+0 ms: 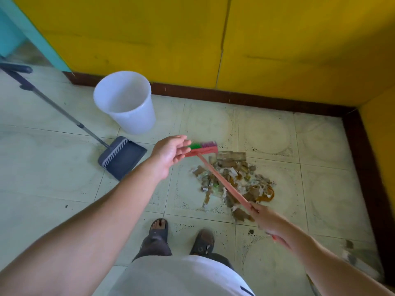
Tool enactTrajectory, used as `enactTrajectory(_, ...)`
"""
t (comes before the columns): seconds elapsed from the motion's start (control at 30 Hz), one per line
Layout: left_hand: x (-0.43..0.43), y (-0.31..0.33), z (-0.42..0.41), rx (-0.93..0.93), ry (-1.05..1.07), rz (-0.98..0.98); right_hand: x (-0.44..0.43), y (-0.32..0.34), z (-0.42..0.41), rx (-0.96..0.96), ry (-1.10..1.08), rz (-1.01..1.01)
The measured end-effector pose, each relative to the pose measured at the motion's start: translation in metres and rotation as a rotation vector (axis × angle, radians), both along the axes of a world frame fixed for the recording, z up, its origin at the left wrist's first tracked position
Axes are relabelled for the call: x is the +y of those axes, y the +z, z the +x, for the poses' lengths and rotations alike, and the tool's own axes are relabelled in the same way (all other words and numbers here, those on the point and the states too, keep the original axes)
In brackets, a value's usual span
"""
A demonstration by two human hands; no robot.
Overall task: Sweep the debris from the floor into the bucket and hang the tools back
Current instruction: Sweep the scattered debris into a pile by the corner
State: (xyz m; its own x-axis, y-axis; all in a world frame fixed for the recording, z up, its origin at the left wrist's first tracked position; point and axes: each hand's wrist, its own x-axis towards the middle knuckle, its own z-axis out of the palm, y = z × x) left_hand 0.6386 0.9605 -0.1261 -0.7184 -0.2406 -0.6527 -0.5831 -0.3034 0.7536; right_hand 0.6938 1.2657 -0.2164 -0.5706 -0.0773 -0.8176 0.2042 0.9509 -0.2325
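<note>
Your right hand point(268, 220) grips the red broom point(215, 174) handle, its head by the debris point(235, 178) pile on the tiled floor point(53, 167). Your left hand point(168, 153) hovers open, empty. The white bucket point(126, 101) and dark dustpan point(121, 157) stand just left.

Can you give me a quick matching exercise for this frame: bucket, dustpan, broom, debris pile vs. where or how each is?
Column A
1. bucket
2. dustpan
3. broom
4. debris pile

Column B
a. lying on the floor, long handle running up-left
b. heaped on the tiles near the corner
c. standing upright by the yellow wall
d. handle gripped in the right hand, left hand open and empty

Pairs: 1-c, 2-a, 3-d, 4-b
</note>
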Motion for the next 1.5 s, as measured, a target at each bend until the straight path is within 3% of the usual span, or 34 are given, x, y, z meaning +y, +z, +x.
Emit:
enactTrajectory(0.17,-0.047,0.013,0.008,0.024,-0.005,-0.052,-0.078,0.003,0.006,-0.031,-0.281,-0.175)
enactTrajectory(0.37,-0.135,0.022,0.001,0.066,-0.094,-0.093,-0.209,0.026,-0.007,-0.159,-0.993,-0.396)
enactTrajectory(0.63,-0.276,0.042,-0.017,0.17,-0.231,-0.212,-0.328,0.043,-0.026,-0.193,-1.379,-0.678)
enactTrajectory(0.8,-0.327,0.046,-0.027,0.211,-0.303,-0.369,-0.357,0.039,-0.028,-0.22,-1.439,-0.744)
enactTrajectory(1.03,-0.391,0.063,-0.045,0.263,-0.45,-0.856,-0.393,0.03,-0.027,-0.36,-1.467,-0.789)
enactTrajectory(1.2,-0.45,0.058,-0.077,0.277,-0.564,-1.063,-0.431,0.036,-0.021,-0.435,-1.507,-0.806)
enactTrajectory(1.4,-0.533,0.036,-0.123,0.291,-0.836,-1.325,-0.519,0.044,-0.024,-0.362,-1.603,-0.816)
enactTrajectory(1.5,-0.578,0.03,-0.135,0.282,-0.93,-1.322,-0.567,0.049,-0.024,-0.302,-1.681,-0.844)
